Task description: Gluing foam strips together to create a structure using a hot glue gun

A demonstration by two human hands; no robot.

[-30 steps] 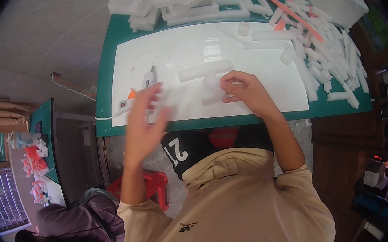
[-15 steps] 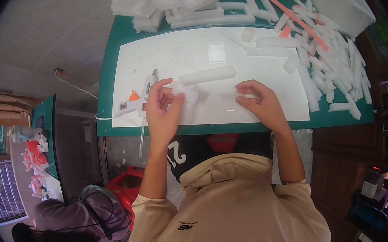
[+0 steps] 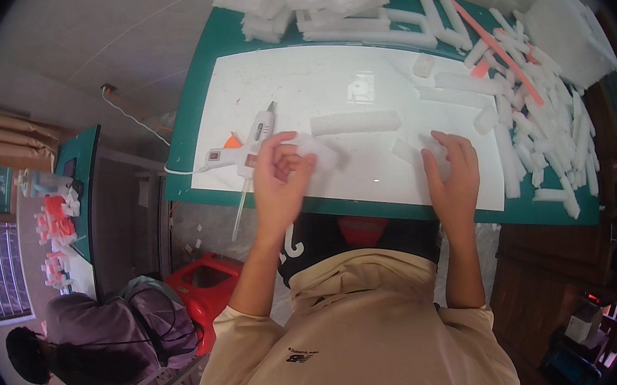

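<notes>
My left hand (image 3: 280, 179) pinches a white foam piece (image 3: 317, 154) between thumb and fingers, just above the white board (image 3: 297, 81). Next to that hand lies a white hot glue gun (image 3: 261, 132) with an orange part and a clear glue stick sticking out of its back. My right hand (image 3: 454, 173) is open, thumb and fingers apart, over the right part of the board. A small white foam block (image 3: 404, 151) lies just left of its fingertips, not touching them. Beyond both hands rests a longer white foam strip (image 3: 355, 123).
White foam frames (image 3: 367, 32) are stacked along the far edge of the green table (image 3: 191, 111). Loose foam strips (image 3: 543, 130) and a long pink strip (image 3: 496, 49) heap up at the right beside a white foam box (image 3: 570, 33). Another person (image 3: 116, 329) sits at lower left near a red stool (image 3: 209, 285).
My right hand has drawn back to the right from the small foam block, and its fingers have spread. The left hand still holds its foam piece. The whole view has shifted and turned slightly.
</notes>
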